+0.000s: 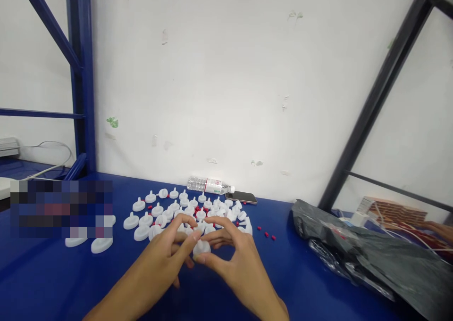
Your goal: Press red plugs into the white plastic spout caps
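Note:
A white nozzle cap (201,248) is between my two hands, low over the blue table. My right hand (235,250) is closed on it, with the thumb along its near edge and the fingers behind. My left hand (177,248) is closed too, thumb and forefinger meeting at the cap's upper end; whether a small part sits in that pinch is hidden. Just beyond my fingers lies a spread of similar white caps (157,211), many with a pointed spout upward. Small red pieces (201,210) lie among them.
A clear plastic bottle (205,185) lies by the wall, beside a dark phone (244,198). Three loose red pieces (266,234) lie to the right. Grey plastic sheeting (339,245) covers the right side. A blue metal post (85,76) rises at left. Another person's hand (439,229) shows far right.

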{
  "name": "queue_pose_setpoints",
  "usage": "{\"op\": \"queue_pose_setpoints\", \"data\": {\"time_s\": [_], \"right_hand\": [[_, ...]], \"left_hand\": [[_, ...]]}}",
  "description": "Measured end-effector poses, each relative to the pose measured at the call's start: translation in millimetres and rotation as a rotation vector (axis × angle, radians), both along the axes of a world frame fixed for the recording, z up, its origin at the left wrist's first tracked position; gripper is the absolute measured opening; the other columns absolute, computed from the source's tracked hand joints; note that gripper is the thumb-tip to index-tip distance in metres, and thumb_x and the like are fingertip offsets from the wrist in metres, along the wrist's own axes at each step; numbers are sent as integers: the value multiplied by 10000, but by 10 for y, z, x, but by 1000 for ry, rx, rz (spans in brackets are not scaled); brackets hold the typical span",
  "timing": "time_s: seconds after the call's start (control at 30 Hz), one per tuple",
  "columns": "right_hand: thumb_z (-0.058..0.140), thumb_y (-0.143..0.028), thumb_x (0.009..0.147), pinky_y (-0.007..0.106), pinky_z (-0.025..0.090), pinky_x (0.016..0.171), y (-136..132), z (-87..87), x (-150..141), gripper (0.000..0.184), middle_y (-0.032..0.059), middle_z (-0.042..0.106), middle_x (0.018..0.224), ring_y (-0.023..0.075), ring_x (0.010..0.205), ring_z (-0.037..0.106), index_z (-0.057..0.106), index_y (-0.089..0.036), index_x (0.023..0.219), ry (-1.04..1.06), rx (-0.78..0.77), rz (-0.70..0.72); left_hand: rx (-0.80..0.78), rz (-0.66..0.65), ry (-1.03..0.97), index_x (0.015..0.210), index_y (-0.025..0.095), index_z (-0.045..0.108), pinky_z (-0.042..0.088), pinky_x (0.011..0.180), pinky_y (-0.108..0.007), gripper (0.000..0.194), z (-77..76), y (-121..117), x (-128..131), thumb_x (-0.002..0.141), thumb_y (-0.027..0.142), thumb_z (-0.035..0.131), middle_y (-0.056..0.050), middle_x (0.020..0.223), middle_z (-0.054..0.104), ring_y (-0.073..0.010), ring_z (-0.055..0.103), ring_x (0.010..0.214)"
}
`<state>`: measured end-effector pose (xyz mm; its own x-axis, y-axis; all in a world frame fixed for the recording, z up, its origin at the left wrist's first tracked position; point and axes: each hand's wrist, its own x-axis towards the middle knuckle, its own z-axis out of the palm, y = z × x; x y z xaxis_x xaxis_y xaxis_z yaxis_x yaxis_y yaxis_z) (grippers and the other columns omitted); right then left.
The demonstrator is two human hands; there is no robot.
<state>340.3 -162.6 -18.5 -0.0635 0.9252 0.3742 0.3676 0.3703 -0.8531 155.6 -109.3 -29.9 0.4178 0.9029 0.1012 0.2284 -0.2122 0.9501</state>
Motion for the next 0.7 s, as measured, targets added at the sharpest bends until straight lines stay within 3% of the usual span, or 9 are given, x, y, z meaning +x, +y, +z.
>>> {"op": "queue_pose_setpoints", "data": {"time_s": [0.1, 0.23, 0.3, 0.4, 0.47, 0.53, 0.63, 0.7], "right_hand": [[889, -256, 782, 389, 566, 945, 17, -29, 13, 564, -15, 814, 1001, 235, 955, 738, 675, -338, 1298, -29, 14, -40], [866, -274, 807, 408, 551, 971, 21, -66, 21, 591, -6, 813, 1029, 247, 992, 736, 642, -336, 1351, -41, 6, -12], [855, -303, 822, 429, 544, 991, 11, -72, 22, 599, 6, 812, 1060, 263, 1027, 733, 630, -339, 1376, -57, 0, 1], [813, -366, 868, 449, 523, 1025, -12, -60, 19, 571, 8, 795, 1163, 271, 1082, 716, 616, -378, 1404, -91, -3, -38], [756, -403, 918, 449, 516, 1026, -22, -45, 17, 509, -7, 778, 1216, 261, 1088, 708, 609, -413, 1405, -115, -4, -92], [695, -431, 961, 436, 521, 1002, -25, -33, 16, 442, -16, 772, 1223, 248, 1066, 707, 610, -426, 1394, -133, -4, -136], [630, -463, 1000, 407, 530, 957, -21, -27, 15, 392, -6, 771, 1196, 235, 1031, 703, 611, -402, 1387, -151, -3, -146], [597, -471, 1019, 391, 529, 940, -18, -32, 16, 387, 1, 768, 1178, 226, 1015, 698, 598, -387, 1397, -160, -6, -131]], "left_hand": [[303, 113, 161, 1126, 253, 645, 499, 534, -228, 414, 64, -33, -47, 945, 602, 517, -45, 975, 749, -180, 716, 736], [138, -13, 147, 1006, 216, 725, 496, 493, -244, 386, 101, -51, -45, 878, 564, 617, -28, 794, 754, -165, 642, 569], [63, -54, 95, 971, 207, 736, 508, 502, -250, 382, 125, -37, -44, 841, 557, 656, -26, 749, 746, -181, 646, 590], [91, -21, 136, 872, 213, 757, 514, 534, -267, 363, 241, 16, -154, 817, 552, 643, -43, 740, 750, -210, 666, 623], [243, 130, 286, 815, 226, 771, 494, 566, -281, 334, 373, 67, -348, 792, 525, 624, -47, 733, 753, -210, 650, 585], [417, 285, 492, 740, 240, 766, 461, 641, -281, 290, 515, 123, -634, 755, 493, 625, -53, 762, 769, -242, 683, 698], [433, 331, 795, 731, 255, 764, 426, 715, -283, 268, 652, 210, -1139, 795, 443, 583, -22, 750, 762, -241, 686, 755], [335, 408, 911, 717, 248, 742, 404, 639, -274, 254, 642, 276, -1455, 813, 380, 546, -17, 737, 758, -227, 680, 691]]}}
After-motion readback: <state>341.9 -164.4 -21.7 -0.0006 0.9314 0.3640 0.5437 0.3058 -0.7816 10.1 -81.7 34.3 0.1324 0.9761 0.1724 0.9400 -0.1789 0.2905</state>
